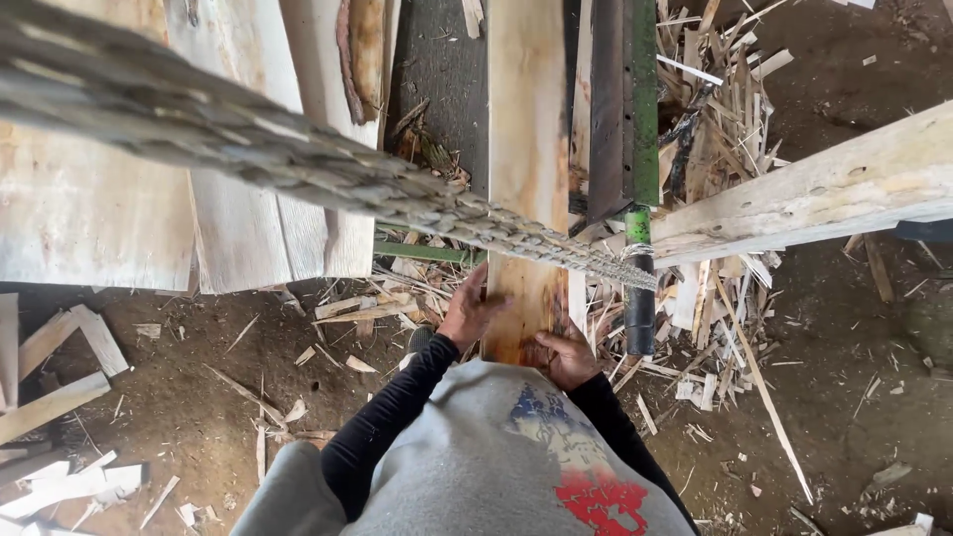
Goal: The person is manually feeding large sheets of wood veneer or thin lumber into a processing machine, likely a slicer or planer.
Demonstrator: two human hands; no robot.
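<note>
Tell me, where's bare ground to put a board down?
The dirt floor is barest between the stacked planks and the loose offcuts, and again at far right. Around the green rail and offcut pile it is crowded. Both hands, left hand and right hand, hold the long board.

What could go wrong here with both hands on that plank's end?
Both the left hand and right hand grip the plank bare, so splinters or pinching look possible. The rope crosses just above the plank and might snag it. Loose offcuts litter the ground by the feet, a likely trip hazard.
</note>
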